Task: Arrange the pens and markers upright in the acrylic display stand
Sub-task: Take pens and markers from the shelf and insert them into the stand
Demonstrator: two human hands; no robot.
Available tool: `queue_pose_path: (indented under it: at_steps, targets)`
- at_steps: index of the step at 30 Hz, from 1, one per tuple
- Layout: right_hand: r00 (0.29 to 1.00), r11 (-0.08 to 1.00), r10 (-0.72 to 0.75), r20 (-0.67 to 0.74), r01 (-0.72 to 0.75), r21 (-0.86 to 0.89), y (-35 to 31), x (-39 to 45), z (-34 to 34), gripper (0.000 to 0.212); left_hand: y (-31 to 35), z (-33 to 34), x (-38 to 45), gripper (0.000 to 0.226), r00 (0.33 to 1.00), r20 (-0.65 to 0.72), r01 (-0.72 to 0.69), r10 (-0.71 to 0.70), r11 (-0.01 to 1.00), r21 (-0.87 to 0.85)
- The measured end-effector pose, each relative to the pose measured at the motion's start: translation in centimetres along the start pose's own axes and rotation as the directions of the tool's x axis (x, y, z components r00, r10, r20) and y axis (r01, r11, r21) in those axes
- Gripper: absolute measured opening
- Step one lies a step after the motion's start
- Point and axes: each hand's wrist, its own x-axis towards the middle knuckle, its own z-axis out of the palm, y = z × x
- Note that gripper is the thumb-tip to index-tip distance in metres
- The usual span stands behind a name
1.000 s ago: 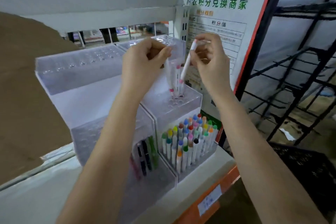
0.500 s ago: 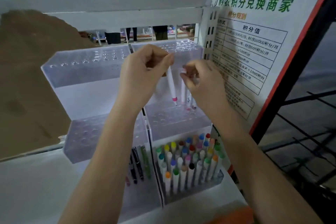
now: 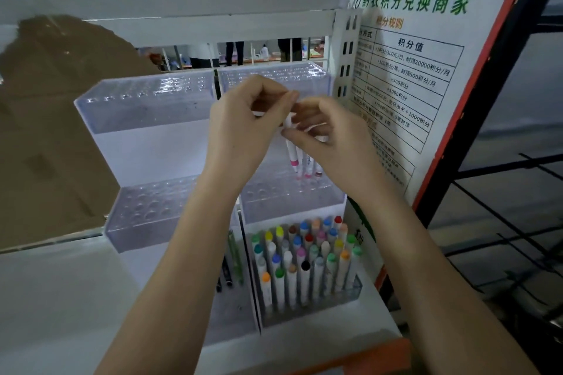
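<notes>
A tiered acrylic display stand (image 3: 143, 106) sits on a white shelf. Its lower right tier holds several upright markers with coloured caps (image 3: 304, 262). In the middle right tier (image 3: 274, 207), three white pens with pink bands (image 3: 307, 166) stand upright. My left hand (image 3: 243, 128) pinches the top of a white pink-banded pen (image 3: 291, 149) that hangs just above that tier. Directly beside it, my right hand (image 3: 329, 137) pinches the same pen with thumb and fingers, and its palm hides the tops of the standing pens.
A few dark and green pens (image 3: 233, 262) lean in the lower left compartment. A poster with Chinese text (image 3: 405, 70) stands at the right, beside a black and orange rack post (image 3: 475, 94). Brown cardboard (image 3: 51, 131) fills the left. An upper shelf (image 3: 170, 3) hangs overhead.
My right hand came down from head height after setting a pen in the middle right tier, then moved left to meet my left hand on its pen. The view shifted right and down.
</notes>
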Motion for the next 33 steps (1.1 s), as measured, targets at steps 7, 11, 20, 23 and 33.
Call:
queue_pose_path:
  at_steps: [7,11,20,23,33]
  targets:
    - [0.999,1.0,0.001,-0.035,-0.001,-0.008,-0.4,-0.3,0.3,0.023,0.6,-0.5,-1.2,0.012,1.0,0.015,0.022,-0.023,0.998,0.058]
    - [0.995,0.998,-0.034,-0.091,0.029,-0.057,-0.3,0.0,0.3,0.025,-0.4,-2.1,-2.0,0.006,0.996,0.027,0.073,-0.079,0.981,0.182]
    - [0.98,0.983,-0.122,-0.156,0.098,-0.153,0.0,1.4,0.6,0.044,-3.8,-3.4,-4.0,0.016,0.976,0.116,0.09,-0.183,0.83,0.55]
    - [0.977,0.98,-0.139,-0.159,0.112,-0.166,0.3,1.7,1.2,0.042,-4.2,-3.3,-4.2,0.017,0.971,0.145,0.073,-0.188,0.816,0.573]
    - [0.978,0.971,-0.161,-0.134,0.133,-0.197,1.8,2.2,2.0,0.037,-4.7,-3.3,-4.4,0.018,0.968,0.159,0.062,-0.194,0.799,0.599]
